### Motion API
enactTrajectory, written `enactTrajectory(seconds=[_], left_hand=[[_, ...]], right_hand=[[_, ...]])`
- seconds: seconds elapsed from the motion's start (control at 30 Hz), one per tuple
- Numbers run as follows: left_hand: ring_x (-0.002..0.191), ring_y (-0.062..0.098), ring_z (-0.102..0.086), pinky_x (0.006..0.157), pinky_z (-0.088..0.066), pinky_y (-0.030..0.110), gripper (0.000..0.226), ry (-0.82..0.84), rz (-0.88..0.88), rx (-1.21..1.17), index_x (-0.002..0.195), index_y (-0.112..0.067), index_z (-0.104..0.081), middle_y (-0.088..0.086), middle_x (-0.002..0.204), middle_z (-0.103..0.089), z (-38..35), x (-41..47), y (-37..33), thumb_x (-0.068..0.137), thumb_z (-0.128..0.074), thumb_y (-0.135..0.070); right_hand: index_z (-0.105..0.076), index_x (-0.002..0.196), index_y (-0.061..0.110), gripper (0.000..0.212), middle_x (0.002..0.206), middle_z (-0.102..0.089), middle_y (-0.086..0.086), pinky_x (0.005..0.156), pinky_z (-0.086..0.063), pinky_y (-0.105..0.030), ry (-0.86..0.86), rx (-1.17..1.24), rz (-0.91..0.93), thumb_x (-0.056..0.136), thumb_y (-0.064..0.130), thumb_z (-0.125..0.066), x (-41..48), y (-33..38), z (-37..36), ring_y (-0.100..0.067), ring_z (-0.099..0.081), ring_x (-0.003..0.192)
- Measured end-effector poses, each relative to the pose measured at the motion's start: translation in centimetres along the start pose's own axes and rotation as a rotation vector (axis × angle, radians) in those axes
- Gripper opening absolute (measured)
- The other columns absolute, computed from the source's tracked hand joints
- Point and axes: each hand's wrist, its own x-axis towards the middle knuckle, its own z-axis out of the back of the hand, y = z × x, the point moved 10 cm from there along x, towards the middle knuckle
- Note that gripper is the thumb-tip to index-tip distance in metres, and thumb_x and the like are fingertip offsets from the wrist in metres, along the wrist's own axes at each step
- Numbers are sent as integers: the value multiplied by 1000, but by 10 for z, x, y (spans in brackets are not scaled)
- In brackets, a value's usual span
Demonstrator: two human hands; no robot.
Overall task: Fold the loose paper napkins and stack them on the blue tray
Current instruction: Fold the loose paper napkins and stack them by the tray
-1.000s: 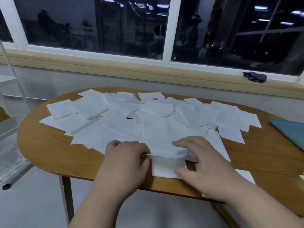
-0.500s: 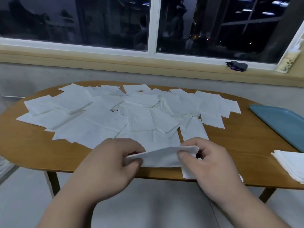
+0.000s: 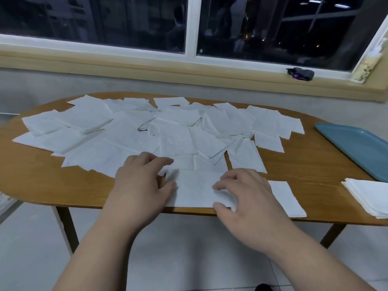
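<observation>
While the left hand [image 3: 142,185] and right hand [image 3: 249,198] are pressing a napkin [image 3: 195,190] flat with spread fingers [image 3: 230,181], pinching an edge to fold is probably coming next.

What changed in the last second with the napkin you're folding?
The napkin, pinched up by both hands half a second ago, now lies flat at the near edge of the table, left hand and right hand resting on it. Loose napkins, blue tray, folded stack unchanged.

Single head-worn view, looking forward and down, close over the table [image 3: 294,164], window [image 3: 189,24] beyond
</observation>
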Motion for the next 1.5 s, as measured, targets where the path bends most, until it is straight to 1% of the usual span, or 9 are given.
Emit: enactTrajectory(seconds=[0.13,0.37,0.63,0.83,1.0,1.1,1.2,1.33,1.5], left_hand=[[114,5,-36,98,-34,32,35,12,-39,-42,119,-40,-63,-23,107,-48,1,-2,-4,86,-67,-34],[110,-2,-39,101,-34,31,25,119,-113,-86,111,-40,-66,-28,105,-50,-6,-7,-16,86,-65,-36],[121,-12,-35,102,-35,29,54,215,-271,-141,113,-44,-66,-33,117,-51,-17,-15,-39,69,-55,-73],[90,4,-58,81,-46,30,11,0,-265,-212,85,-39,-67,-20,86,-64,2,-11,-54,87,-57,-43],[63,1,-59,57,-41,19,14,92,-58,-587,80,-34,-70,-11,68,-66,-4,-14,-58,82,-61,-45],[62,5,-60,61,-44,25,19,198,23,-728,81,-28,-73,-6,69,-68,-20,-15,-61,78,-64,-44],[74,11,-71,68,-56,33,6,250,142,-931,90,-29,-75,-7,79,-75,-34,-15,-66,87,-74,-25],[60,7,-59,62,-45,18,34,204,170,-929,114,-42,-66,-10,59,-60,-44,-13,-73,89,-68,-20],[55,-4,-50,55,-36,7,33,170,116,-760,109,-53,-66,-22,58,-54,-55,-7,-89,90,-67,-26]], right_hand=[[-68,108,37,33,114,-45,22,100,-17,-19,29,-54,-21,87,45,-44,0,-7,-6,-1,-31,118],[-67,76,32,16,87,-54,15,87,-33,-30,-59,-114,4,85,28,-54,-1,-7,-4,-12,-50,94],[-57,83,36,17,100,-53,21,93,-26,-21,-109,104,-81,96,27,-56,5,-10,25,1,-39,103],[-57,91,37,8,99,-59,25,75,-34,-12,-102,296,-123,93,40,-50,6,-6,57,10,-48,99],[-39,119,62,53,104,-61,29,78,-39,-2,-92,518,-123,78,47,-69,-6,-12,63,14,-51,106],[-41,124,65,57,108,-66,11,88,-52,-23,-192,553,-115,89,30,-68,-11,-28,69,-4,-63,103],[-44,131,62,57,137,-58,13,105,-47,-51,-205,735,-170,93,23,-64,-15,-48,67,-14,-52,132],[-51,131,52,53,127,-54,40,94,-48,-14,-335,764,-154,98,11,-57,-24,-66,79,16,-48,122],[-71,107,43,25,109,-69,29,87,-49,-19,-327,738,-276,98,24,-57,-34,-101,63,6,-62,107]])
